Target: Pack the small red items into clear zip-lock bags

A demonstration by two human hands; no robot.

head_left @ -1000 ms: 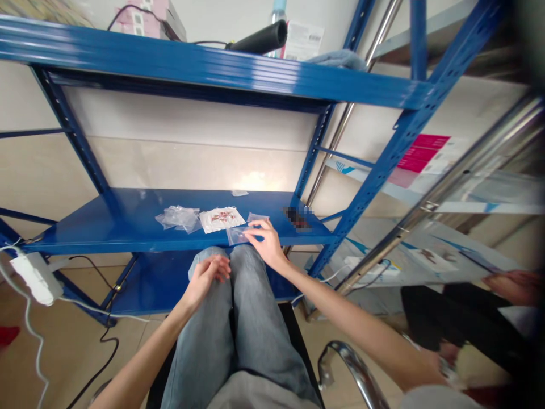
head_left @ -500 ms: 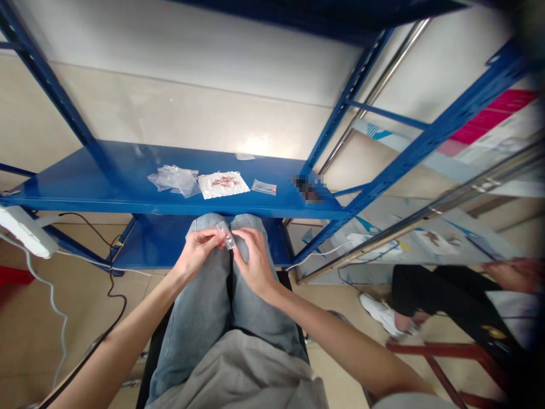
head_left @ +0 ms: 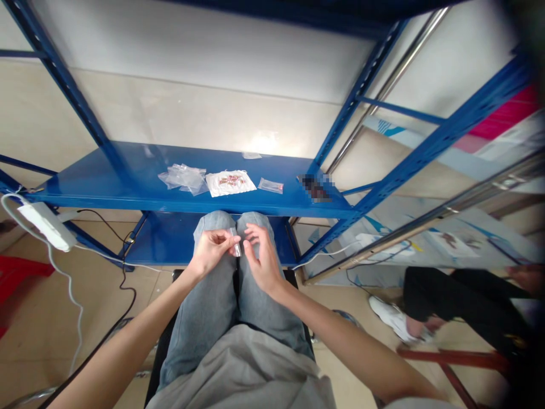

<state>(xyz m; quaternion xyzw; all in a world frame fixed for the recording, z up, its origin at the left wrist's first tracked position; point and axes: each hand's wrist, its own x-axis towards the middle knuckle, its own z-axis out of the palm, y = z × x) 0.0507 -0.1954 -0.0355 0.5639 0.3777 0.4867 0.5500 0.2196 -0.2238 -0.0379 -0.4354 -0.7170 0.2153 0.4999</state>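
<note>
My left hand (head_left: 217, 248) pinches a small clear plastic bag (head_left: 235, 243) above my knees; what lies inside it is too small to make out. Just right of the bag, my right hand (head_left: 261, 255) is open, fingers apart and curved, holding nothing. On the blue shelf (head_left: 123, 182) in front of me rests a loose pile of clear plastic bags (head_left: 184, 178). Beside it is a white sheet or pouch (head_left: 215, 186) with small reddish pieces (head_left: 232, 180) on top. A filled clear bag (head_left: 271, 186) lies to its right.
A white power strip (head_left: 46, 226) with cables is fixed at the shelf's left end. Blue uprights (head_left: 340, 113) frame the shelf. A pixelated dark object (head_left: 315, 188) lies at its right end. At far right another person's leg (head_left: 430, 292) and white shoe (head_left: 389, 318) show.
My right hand has let go of the small bag and moved slightly away, its fingers spreading. The left hand keeps the bag, now turned more upright. The view has shifted slightly.
</note>
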